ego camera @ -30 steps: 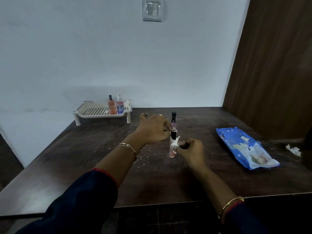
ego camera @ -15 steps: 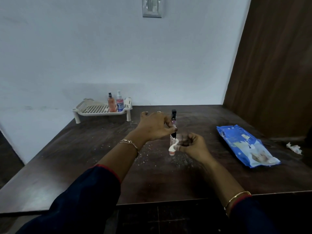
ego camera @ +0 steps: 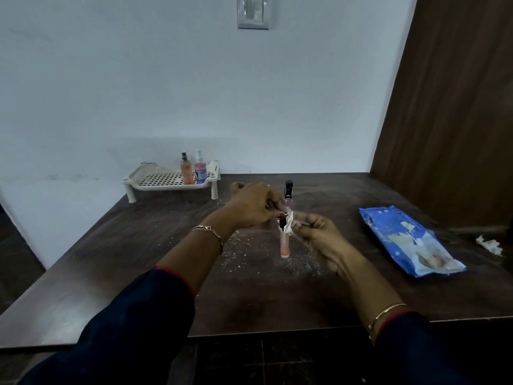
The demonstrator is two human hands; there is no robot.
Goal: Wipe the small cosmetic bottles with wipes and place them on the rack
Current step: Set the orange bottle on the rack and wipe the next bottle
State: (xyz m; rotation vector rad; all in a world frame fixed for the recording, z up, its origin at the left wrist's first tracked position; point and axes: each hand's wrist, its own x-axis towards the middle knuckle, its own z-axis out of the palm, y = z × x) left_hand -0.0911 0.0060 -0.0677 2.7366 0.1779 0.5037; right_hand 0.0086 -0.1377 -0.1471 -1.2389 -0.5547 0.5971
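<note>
A thin pink tube with a dark cap (ego camera: 284,243) stands upright on the dark table (ego camera: 138,259). My left hand (ego camera: 251,207) pinches its cap from above. My right hand (ego camera: 316,234) presses a small white wipe (ego camera: 289,225) against the cap and upper tube. Behind them stands another slim bottle with a black cap (ego camera: 288,190). At the back left a white perforated rack (ego camera: 166,180) holds an orange spray bottle (ego camera: 186,169) and a pink spray bottle with a blue label (ego camera: 200,168), both upright at its right end.
A blue pack of wipes (ego camera: 405,243) lies flat on the right of the table. A crumpled used wipe (ego camera: 488,244) sits near the right edge. White crumbs speckle the table around the tube. A brown door stands at the right, a white wall behind.
The wipe in my right hand has slid up from the tube's lower part to its cap. My left hand stays on the cap.
</note>
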